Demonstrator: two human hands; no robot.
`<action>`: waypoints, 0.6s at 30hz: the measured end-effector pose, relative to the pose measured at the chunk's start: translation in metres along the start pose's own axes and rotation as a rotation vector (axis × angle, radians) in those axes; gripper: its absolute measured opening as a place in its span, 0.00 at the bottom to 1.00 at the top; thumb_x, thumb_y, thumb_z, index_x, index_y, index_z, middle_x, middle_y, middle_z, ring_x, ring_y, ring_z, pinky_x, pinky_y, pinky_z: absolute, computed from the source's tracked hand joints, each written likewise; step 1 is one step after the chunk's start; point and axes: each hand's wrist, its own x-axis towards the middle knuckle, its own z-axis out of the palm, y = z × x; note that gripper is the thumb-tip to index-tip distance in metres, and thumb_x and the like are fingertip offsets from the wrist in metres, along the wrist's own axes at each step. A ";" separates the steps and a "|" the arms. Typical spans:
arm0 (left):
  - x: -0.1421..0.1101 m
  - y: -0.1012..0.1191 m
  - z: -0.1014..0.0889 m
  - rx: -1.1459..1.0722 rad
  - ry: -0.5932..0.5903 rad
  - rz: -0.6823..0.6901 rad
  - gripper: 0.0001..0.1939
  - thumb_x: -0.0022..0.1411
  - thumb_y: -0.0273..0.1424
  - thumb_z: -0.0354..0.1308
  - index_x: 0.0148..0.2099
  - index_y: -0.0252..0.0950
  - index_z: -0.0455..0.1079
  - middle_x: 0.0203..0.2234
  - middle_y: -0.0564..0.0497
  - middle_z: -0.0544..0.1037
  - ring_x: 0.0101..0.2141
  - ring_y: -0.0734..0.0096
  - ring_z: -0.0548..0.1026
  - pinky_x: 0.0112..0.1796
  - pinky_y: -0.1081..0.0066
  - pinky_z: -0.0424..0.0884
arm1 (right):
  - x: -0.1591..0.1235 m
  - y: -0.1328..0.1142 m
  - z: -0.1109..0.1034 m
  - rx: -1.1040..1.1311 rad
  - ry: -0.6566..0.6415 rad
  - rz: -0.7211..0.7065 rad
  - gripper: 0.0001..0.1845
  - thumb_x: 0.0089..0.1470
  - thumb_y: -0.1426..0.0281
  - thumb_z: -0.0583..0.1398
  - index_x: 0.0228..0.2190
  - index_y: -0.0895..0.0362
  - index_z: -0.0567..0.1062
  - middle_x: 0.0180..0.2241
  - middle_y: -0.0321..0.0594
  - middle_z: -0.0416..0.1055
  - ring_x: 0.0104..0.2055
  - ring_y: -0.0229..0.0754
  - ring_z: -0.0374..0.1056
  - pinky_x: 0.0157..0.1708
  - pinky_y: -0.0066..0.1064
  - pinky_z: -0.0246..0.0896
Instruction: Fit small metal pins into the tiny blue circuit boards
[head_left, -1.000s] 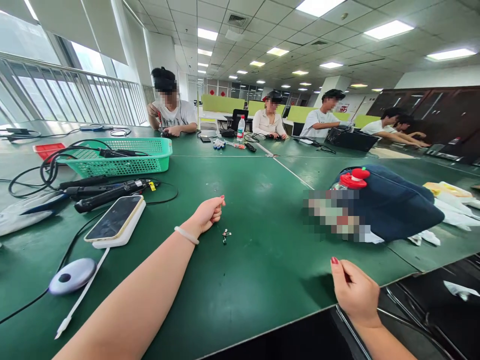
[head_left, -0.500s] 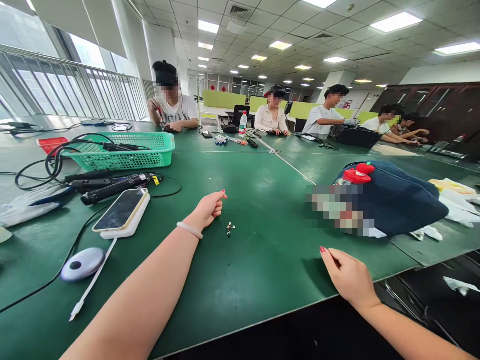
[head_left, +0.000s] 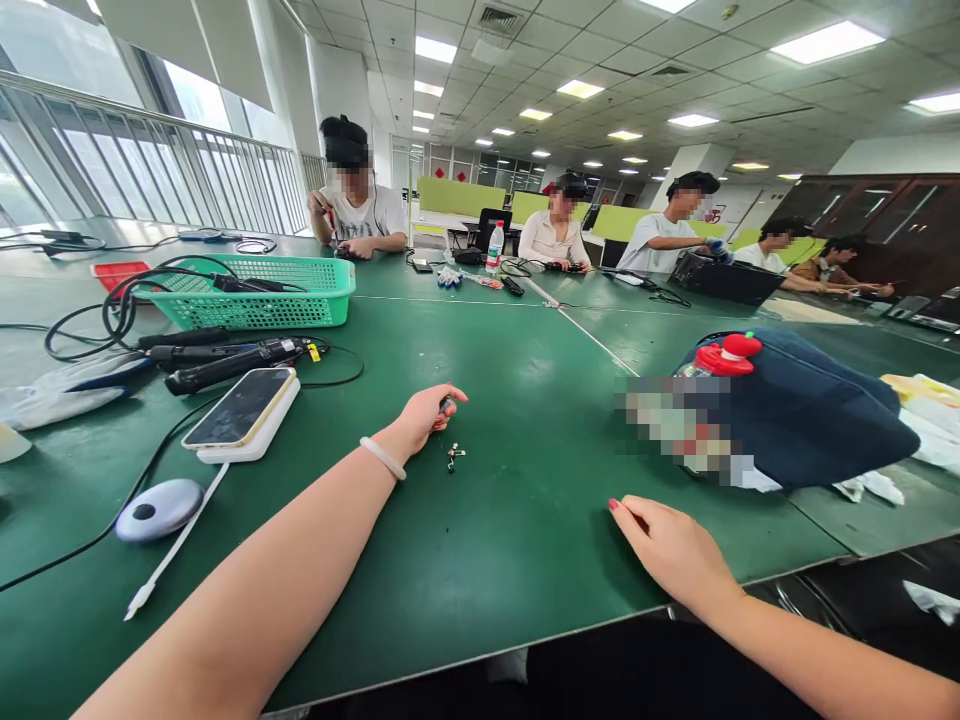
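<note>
Over the green table [head_left: 517, 560], my left hand [head_left: 426, 418] is closed, its index finger pointing forward and to the right. A small dark-grey piece [head_left: 446, 405] shows between its fingers, too small to name. Just below these fingertips lie a few tiny metal and black parts [head_left: 454, 456]. Near the table's front edge, my right hand [head_left: 679, 550] is closed, with thumb and curled fingers together. Whether it holds anything is hidden from view.
To the left are a phone [head_left: 240, 408] on a white block, a lilac oval device [head_left: 159, 510], black handheld tools [head_left: 232, 362] and a green basket [head_left: 259, 300]. A dark blue bag [head_left: 817, 410] lies right. Several people sit across the table.
My left fingers have shifted, and a dark-grey piece now shows between them. My right hand has moved a little to the left, still closed. The camera view has turned slightly.
</note>
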 end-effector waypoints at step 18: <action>-0.035 -0.003 0.004 -0.111 0.297 -0.047 0.16 0.56 0.13 0.45 0.41 0.29 0.69 0.36 0.44 0.72 0.35 0.74 0.74 0.45 0.69 0.69 | 0.130 -0.129 0.042 0.424 -0.367 -0.816 0.12 0.48 0.71 0.62 0.37 0.51 0.76 0.37 0.36 0.66 0.29 0.32 0.61 0.34 0.28 0.59</action>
